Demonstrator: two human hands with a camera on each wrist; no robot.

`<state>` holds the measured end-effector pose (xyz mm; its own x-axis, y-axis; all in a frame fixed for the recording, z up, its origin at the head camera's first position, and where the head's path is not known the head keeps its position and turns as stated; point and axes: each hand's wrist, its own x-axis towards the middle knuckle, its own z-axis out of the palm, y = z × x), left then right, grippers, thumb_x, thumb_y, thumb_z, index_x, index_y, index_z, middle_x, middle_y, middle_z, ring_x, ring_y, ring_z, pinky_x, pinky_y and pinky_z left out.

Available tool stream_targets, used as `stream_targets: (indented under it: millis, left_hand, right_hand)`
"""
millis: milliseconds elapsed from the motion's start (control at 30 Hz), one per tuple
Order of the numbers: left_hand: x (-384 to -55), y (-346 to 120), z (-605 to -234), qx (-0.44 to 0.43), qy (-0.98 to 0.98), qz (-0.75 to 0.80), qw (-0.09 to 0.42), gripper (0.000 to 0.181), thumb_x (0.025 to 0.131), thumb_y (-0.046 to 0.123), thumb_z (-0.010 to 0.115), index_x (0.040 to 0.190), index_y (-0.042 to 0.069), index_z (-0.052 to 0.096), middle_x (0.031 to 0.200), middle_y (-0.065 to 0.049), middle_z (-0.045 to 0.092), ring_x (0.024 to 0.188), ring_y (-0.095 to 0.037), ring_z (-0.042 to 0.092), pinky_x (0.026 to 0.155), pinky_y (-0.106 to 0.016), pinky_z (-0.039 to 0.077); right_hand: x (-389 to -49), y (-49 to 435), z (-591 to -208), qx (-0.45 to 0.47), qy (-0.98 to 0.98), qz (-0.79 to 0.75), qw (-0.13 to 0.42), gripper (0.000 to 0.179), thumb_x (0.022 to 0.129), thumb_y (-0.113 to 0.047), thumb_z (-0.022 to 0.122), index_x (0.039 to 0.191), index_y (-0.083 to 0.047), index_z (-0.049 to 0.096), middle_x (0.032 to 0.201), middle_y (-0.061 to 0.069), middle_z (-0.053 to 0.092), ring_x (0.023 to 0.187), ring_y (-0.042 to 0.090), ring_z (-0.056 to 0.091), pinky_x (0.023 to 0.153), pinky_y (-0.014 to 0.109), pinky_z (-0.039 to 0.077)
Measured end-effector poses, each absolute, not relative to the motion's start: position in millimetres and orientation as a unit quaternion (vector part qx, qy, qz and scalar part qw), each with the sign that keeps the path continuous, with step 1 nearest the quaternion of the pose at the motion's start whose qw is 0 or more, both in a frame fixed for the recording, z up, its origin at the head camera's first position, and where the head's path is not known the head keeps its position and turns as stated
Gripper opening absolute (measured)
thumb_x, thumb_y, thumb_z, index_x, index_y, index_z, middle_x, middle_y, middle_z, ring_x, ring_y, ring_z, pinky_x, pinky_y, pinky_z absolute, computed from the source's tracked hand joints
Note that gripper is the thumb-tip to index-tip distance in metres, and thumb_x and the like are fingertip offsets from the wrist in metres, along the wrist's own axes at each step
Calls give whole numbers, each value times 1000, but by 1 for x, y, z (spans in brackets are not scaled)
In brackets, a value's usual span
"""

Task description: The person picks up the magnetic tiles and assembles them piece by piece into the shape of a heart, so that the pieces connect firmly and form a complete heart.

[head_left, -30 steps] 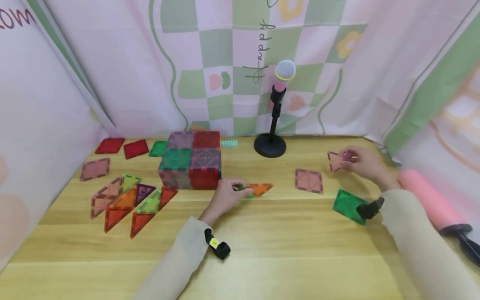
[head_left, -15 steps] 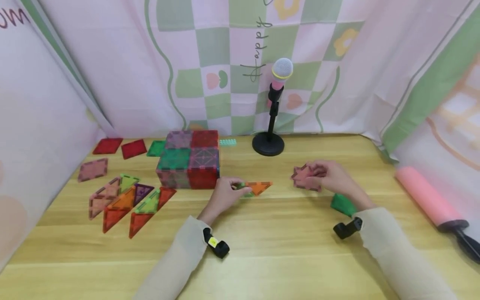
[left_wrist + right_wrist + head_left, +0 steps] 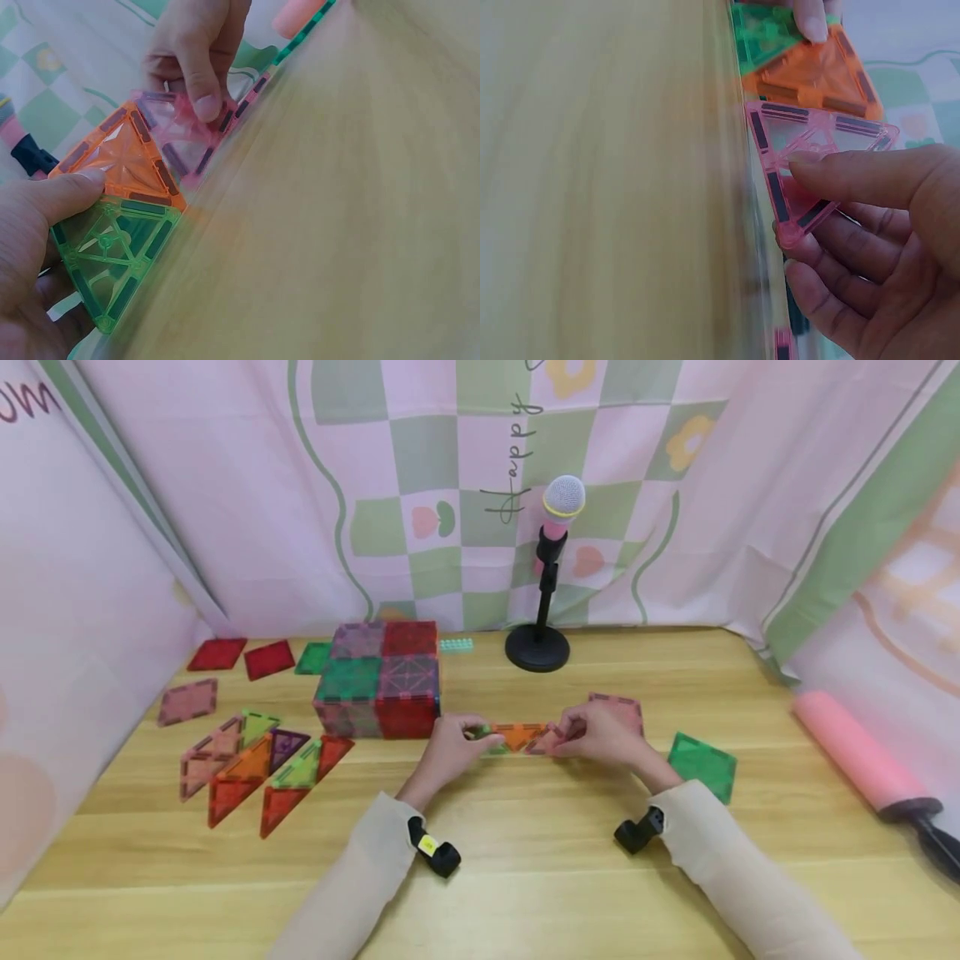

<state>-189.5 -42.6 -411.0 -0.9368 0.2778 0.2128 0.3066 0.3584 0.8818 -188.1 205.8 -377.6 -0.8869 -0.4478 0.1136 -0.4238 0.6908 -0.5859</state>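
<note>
My left hand (image 3: 447,753) pinches a row of upright magnetic tiles. In the left wrist view its thumb presses where a green triangular tile (image 3: 109,251) meets an orange triangular tile (image 3: 124,161), with the other fingers behind. From the right, my right hand (image 3: 606,737) pinches a pink triangular tile (image 3: 810,146) between thumb and fingers. That pink tile stands close against the orange one, point by point along the tabletop. Behind the right hand lies a pink square tile (image 3: 633,708), partly covered by it. A green square tile (image 3: 702,766) lies flat just to the right.
A box built of coloured tiles (image 3: 378,681) stands left of centre. Further left lie several loose triangles (image 3: 243,768) and flat squares (image 3: 217,653). A toy microphone (image 3: 564,497) on a black stand (image 3: 537,649) is at the back. A pink roller (image 3: 855,752) rests at the right.
My right hand has carried the pink triangular tile leftward, past the pink square, to the orange tile. The left hand has held its place. The green square is uncovered again.
</note>
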Motion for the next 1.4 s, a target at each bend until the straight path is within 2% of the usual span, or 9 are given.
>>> stream_targets:
  millis: [133,233,467,700,833,967,1100,1267,1400]
  left_hand:
    - [-191,-42,-411,-171,-827,-535,9,13,81,21,76,85,9,76,83,-6,73,61,-8,53,55,-23,44]
    - [-192,-41,-410,-170,-830,-531,6,14,81,22,76,86,9,75,85,-5,73,64,-9,54,57,-23,46]
    - [-191,-40,-409,-176,-828,-532,7,16,82,22,76,91,9,76,91,-6,73,70,-9,58,61,-23,48]
    - [-191,-43,-410,-175,-830,-530,11,17,82,22,76,92,8,76,93,-7,73,69,-9,59,60,-23,49]
    - [-190,-45,-411,-179,-830,-527,22,15,81,21,76,90,8,76,89,-7,73,69,-9,59,61,-23,49]
    - [-189,-44,-412,-182,-828,-530,22,14,81,20,76,88,8,75,87,-7,73,67,-8,57,60,-23,48]
    - [-190,-42,-414,-186,-826,-531,17,14,82,22,76,87,9,76,86,-6,73,65,-7,56,58,-22,47]
    - [-191,-43,-414,-187,-828,-529,22,12,82,22,76,85,10,76,84,-4,73,64,-9,55,57,-23,46]
    - [-191,-43,-414,-189,-828,-527,22,11,82,21,75,83,10,75,83,-4,72,65,-9,55,59,-23,47]
  right_hand:
    - [-190,198,-378,-239,911,-333,37,18,76,-4,77,74,-5,60,71,2,60,65,11,47,58,21,40]
    - [-190,197,-378,-237,907,-345,46,15,77,-1,75,78,-2,61,75,5,62,67,12,49,59,21,41]
    - [-184,192,-370,-244,894,-376,0,11,79,-8,76,87,-4,68,84,8,71,77,15,64,66,23,52]
    - [-182,185,-368,-222,897,-381,-19,5,81,-8,74,85,-6,71,83,7,71,73,13,63,62,21,49]
    - [-183,184,-370,-226,899,-373,-20,6,82,-8,73,86,-6,70,83,6,71,75,13,62,64,22,49]
    - [-183,192,-367,-247,900,-358,-9,15,81,-5,73,95,-1,68,87,10,70,80,20,65,71,31,54]
    - [-188,215,-360,-233,911,-340,23,33,80,-3,73,110,6,62,100,19,67,93,31,63,82,42,53]
    - [-201,250,-354,-212,937,-272,58,66,76,-12,78,128,13,47,127,34,50,116,48,48,97,57,40]
    - [-207,272,-358,-214,950,-210,87,83,72,-17,83,133,18,38,133,39,41,123,53,39,102,62,33]
